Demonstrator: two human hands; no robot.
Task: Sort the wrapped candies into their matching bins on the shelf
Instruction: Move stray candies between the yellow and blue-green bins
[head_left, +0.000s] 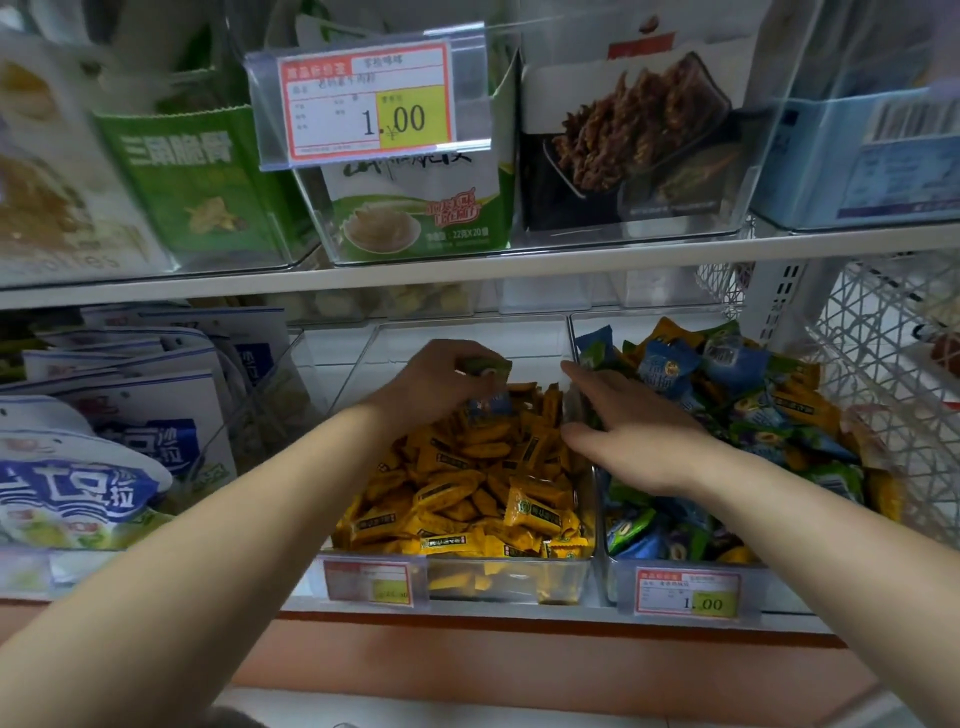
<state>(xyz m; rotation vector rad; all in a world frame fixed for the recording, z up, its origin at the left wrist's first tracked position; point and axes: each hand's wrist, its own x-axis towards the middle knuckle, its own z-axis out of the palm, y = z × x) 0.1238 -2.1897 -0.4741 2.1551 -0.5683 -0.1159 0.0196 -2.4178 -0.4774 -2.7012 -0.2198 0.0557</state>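
A clear middle bin on the lower shelf holds a heap of yellow wrapped candies. To its right, another clear bin holds mixed blue, green and yellow candies. My left hand hovers over the back of the yellow heap, pinching a green wrapped candy; a blue candy sits just under its fingers. My right hand reaches over the divider between the two bins with its fingers spread, resting at the left edge of the mixed pile, holding nothing that I can see.
White and blue snack bags fill the bin on the left. The upper shelf carries boxed snacks behind a price tag. A white wire basket hangs at the right. Price tags clip to the bin fronts.
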